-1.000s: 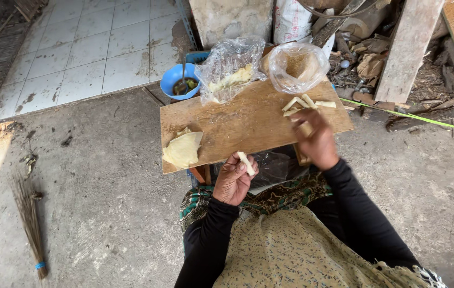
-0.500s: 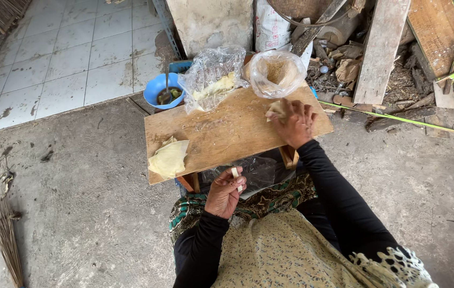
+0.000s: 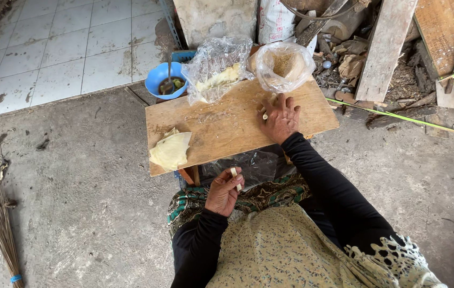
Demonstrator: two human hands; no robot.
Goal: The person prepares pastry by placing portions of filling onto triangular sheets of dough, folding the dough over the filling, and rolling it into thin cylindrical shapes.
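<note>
Strip [image 3: 234, 178] of pale food sits pinched in my left hand [image 3: 224, 191] below the worktop's [image 3: 221, 128] near edge; my right hand [image 3: 279, 118] presses flat, fingers spread, on pieces [image 3: 263, 113] by the far edge. Loose pinch could drop it.

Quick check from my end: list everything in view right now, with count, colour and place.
wooden board: one, light brown, centre.
thin wrappers: small stack, pale yellow, board's near left corner.
plastic bags: two, clear; the other beside it, at board's far edge.
bowl: one, blue, spoon inside, beyond board's left end.
broom: one, brown twigs, floor at far left.
planks: several, weathered, upper right.
right hand: palm down on board, over pale strips.
left hand: in lap, grip on a pale strip.
</note>
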